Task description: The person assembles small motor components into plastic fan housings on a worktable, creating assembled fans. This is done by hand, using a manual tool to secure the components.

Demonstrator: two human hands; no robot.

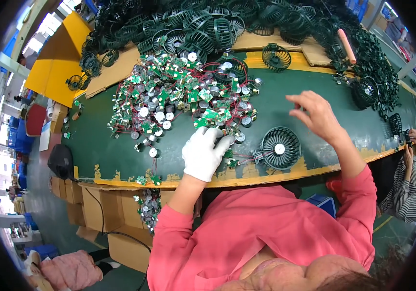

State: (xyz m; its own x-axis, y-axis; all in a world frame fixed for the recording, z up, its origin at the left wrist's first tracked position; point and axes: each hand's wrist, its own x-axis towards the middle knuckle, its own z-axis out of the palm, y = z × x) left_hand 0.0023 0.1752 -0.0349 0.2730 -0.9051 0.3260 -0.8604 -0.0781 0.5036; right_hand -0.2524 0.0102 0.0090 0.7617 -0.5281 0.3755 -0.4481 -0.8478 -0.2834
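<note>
Green circuit boards (211,115), any print illegibly small, lie beside the left hand (203,153).

Glove (201,155) on the left hand: white matt cloth, the fingertips (225,144) grey, possibly coated, too small to be sure. Just beyond these fingers, circuit boards (210,115), smooth green, and motors (246,121), silvery metal; to their right, fan housing (289,147), dark green plastic, low sheen. Beneath them, tabletop (96,131), smooth, faintly glossy green, with rough, flaking yellow edging (297,167); far beyond, matt brown cardboard (113,72).
</note>
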